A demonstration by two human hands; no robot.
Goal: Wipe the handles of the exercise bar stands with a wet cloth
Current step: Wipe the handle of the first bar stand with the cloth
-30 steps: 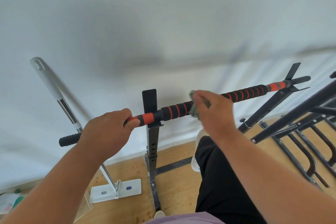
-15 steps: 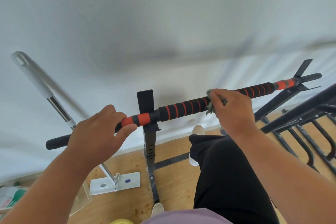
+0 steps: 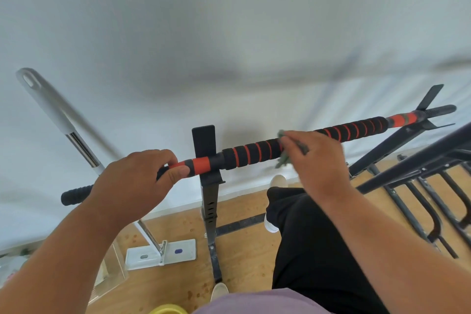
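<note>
Foam-wrapped exercise bar (image 3: 257, 151), black with orange bands, lies across two black stands (image 3: 209, 201), long axis running lower left to upper right, right end higher. Left hand (image 3: 132, 181) curls over bar just left of near stand, thumb under orange section. Right hand (image 3: 316, 158) grips green cloth (image 3: 284, 158) wrapped round bar's middle, wrist arched above. Hands well apart. Mop (image 3: 84, 150) leans on white wall (image 3: 229, 33). Yellow container (image 3: 168, 310) at bottom edge, contents unseen.
</note>
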